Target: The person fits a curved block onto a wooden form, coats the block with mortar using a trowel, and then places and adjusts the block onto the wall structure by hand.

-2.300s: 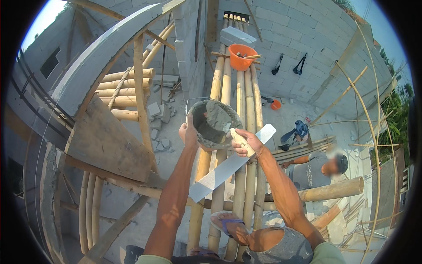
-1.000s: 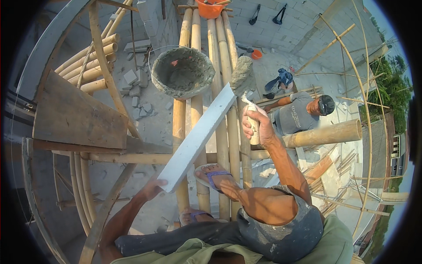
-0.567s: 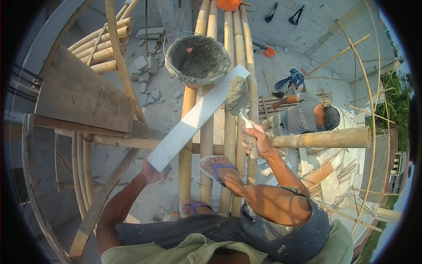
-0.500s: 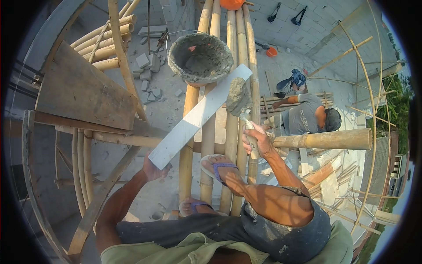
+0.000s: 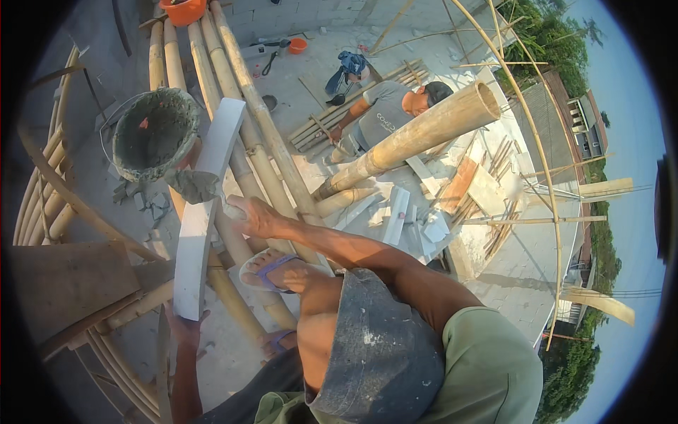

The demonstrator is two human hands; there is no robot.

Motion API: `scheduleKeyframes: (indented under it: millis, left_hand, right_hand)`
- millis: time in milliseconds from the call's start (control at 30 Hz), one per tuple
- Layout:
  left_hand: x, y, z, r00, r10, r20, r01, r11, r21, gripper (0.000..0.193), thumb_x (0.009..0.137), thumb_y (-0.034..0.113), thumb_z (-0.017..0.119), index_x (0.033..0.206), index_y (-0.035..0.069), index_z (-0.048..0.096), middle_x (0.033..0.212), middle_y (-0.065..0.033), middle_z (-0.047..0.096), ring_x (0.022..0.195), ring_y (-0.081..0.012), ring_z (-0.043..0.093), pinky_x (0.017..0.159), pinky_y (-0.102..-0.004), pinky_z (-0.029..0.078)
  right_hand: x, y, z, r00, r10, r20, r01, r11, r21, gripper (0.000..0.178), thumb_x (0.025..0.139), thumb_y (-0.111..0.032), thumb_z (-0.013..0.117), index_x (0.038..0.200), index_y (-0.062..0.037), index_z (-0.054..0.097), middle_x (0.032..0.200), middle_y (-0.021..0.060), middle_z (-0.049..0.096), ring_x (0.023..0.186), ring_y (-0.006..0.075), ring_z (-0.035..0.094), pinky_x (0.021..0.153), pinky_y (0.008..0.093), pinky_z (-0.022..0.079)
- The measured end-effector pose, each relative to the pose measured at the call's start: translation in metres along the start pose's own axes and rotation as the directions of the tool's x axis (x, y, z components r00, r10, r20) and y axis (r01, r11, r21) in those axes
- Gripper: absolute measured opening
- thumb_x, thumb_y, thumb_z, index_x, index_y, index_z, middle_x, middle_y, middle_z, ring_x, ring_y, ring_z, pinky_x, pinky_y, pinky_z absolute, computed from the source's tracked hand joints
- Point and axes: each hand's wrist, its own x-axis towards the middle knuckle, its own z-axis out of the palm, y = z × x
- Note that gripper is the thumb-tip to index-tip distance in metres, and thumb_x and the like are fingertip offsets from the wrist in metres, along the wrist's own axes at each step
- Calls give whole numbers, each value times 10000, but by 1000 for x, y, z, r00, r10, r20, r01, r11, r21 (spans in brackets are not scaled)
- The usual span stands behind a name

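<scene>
The right hand [image 5: 254, 217] has its fingers curled closely around the handle of a trowel [image 5: 207, 188], most of that handle hidden in the grip. The left hand [image 5: 186, 328] holds the lower end of a long white strip [image 5: 189, 268]; its thumb stands out beside the edge, while the other fingers are mostly out of sight beneath, so how far they wrap cannot be told. The strip slants up and away from the person, above the bamboo poles [image 5: 244, 78].

Grey mortar [image 5: 185, 186] on the blade overlaps the strip's left edge near its middle; whether they touch is unclear. The step in hand seems to be putting mortar onto the strip. The next move would call for a low, tilted blade drawn along the face, with the left fingers steadying the strip against twisting.

Just left of the strip, a mortar-crusted bucket [image 5: 134, 172] stands, apparently on the poles. Farther off are an orange bucket [image 5: 185, 13] and, past a thick bamboo trunk [image 5: 417, 138], a co-worker [image 5: 381, 116] in grey.
</scene>
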Motion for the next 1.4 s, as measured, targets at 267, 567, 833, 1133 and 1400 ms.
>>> scheduleKeyframes:
  millis: [267,567,833,1133,1400]
  left_hand:
    - [13,-11,-15,971,234,45,-231,878,419,664,1024,658,425,1504,198,445,1276,-69,636,1066,-255,654,723,-421,534]
    - [-17,18,6,989,130,-66,-115,974,193,573,1043,641,382,1364,191,534,1063,-65,690,870,-240,687,553,-366,479]
    - [9,7,4,989,146,-9,-144,980,140,726,1036,724,322,1291,105,602,980,-85,735,774,-237,714,501,-363,495]
    - [14,0,-2,983,168,-72,-157,978,135,707,1044,708,340,1260,86,598,920,-89,731,681,-217,713,460,-348,499]
    - [27,-17,-25,971,192,-143,-161,966,204,755,1031,728,330,1264,81,641,952,-81,751,761,-194,732,516,-349,554]
  right_hand:
    - [-20,23,31,996,-91,-17,83,957,-276,407,816,-176,732,1160,-46,558,1102,183,655,962,438,668,765,513,543]
    - [-43,28,23,899,-268,345,426,718,-551,295,893,-182,633,1181,-148,584,1040,40,601,907,262,696,731,436,546]
    - [-31,-24,6,986,165,22,-138,885,-444,379,847,-171,657,1193,-37,578,1148,191,671,937,474,666,761,530,551]
    - [-52,4,-11,935,-143,324,316,750,-581,306,798,-162,700,1079,-57,643,949,131,620,822,359,680,684,456,560]
    - [119,-119,-81,985,-167,-54,85,725,-684,249,851,-219,662,982,-9,640,1007,220,698,901,411,704,742,518,557]
